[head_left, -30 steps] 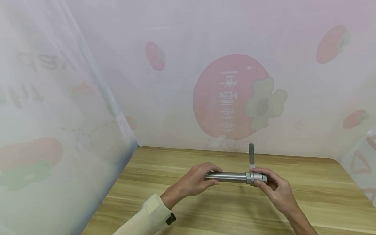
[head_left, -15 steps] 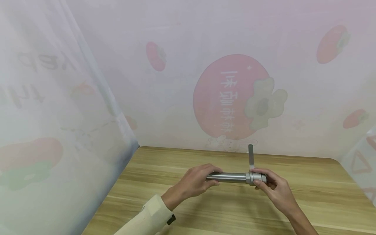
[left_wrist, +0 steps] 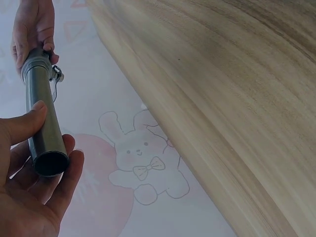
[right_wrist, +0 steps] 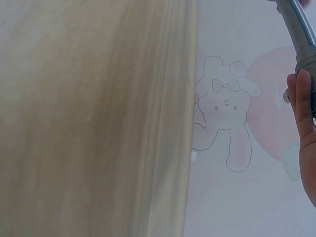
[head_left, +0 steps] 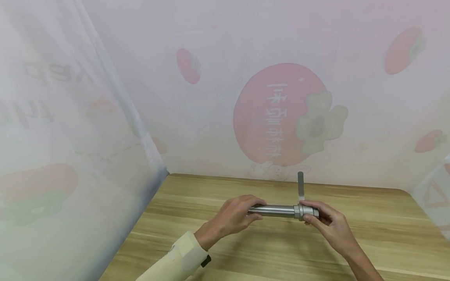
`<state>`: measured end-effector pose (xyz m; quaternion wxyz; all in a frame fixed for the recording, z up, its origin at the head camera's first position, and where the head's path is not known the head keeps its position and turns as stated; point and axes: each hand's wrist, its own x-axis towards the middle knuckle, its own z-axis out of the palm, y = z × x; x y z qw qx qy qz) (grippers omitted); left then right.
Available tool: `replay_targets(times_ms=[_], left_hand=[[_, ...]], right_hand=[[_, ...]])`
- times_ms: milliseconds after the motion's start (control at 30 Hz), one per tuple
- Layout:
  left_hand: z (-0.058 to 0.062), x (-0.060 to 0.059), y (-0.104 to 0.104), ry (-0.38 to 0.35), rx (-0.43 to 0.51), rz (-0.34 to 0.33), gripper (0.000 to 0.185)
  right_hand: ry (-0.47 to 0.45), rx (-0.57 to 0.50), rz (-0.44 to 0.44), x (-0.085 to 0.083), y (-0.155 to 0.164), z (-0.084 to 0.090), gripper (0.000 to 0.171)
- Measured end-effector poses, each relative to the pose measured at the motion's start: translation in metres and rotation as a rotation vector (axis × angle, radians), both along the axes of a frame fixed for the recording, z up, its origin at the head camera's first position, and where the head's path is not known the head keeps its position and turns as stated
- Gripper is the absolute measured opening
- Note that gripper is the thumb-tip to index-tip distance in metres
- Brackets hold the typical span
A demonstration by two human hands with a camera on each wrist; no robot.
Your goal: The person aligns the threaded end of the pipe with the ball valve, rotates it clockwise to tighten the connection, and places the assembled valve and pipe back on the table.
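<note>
A straight metal pipe is held level above the wooden table, joined at its right end to a metal ball valve. The valve's flat lever handle points away toward the backdrop. My left hand grips the pipe's left end between thumb and fingers. In the left wrist view, that hollow open end faces the camera. My right hand holds the valve body, thumb in front and fingers behind. The right wrist view catches only part of the pipe and right hand at its edge.
Beneath both hands lies a wood-grain table with rounded far corners. A printed fabric backdrop with fruit pictures rises behind the far edge. Another fabric sheet hangs along the left side.
Both hands keep their holds on the pipe and valve, almost in the same place. The head view has shifted slightly.
</note>
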<state>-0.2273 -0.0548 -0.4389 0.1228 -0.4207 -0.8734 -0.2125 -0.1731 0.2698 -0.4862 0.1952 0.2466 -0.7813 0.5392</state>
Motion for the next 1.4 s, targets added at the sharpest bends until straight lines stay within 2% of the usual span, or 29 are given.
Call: replay_targets(times_ms=[233,500,733,833,1033,1200,1400], left_hand=[[0.0,0.0,0.0,0.023,0.019,-0.002,0.039],[0.0,-0.002,-0.001,0.004,0.028,0.011,0.038],[0.0,-0.006,-0.004,0.005,0.032,0.034,0.038],[-0.001,-0.008,-0.007,0.011,0.031,0.036,0.038],[-0.003,-0.014,-0.014,0.013,0.043,0.031,0.037],[-0.005,-0.019,-0.019,0.018,0.034,0.042,0.038],[-0.006,-0.027,-0.025,-0.011,0.03,0.06,0.038]], right_hand=[[-0.012,0.005,0.007,-0.001,0.001,0.004,0.048],[-0.034,0.036,-0.004,-0.004,0.002,0.01,0.049],[-0.082,0.102,-0.023,-0.011,0.002,0.011,0.057],[-0.053,0.154,-0.032,-0.014,-0.002,0.012,0.058],[0.079,0.273,-0.078,-0.026,-0.008,0.013,0.059],[0.141,0.327,-0.1,-0.036,-0.011,0.012,0.061],[0.203,0.388,-0.116,-0.047,-0.016,0.011,0.061]])
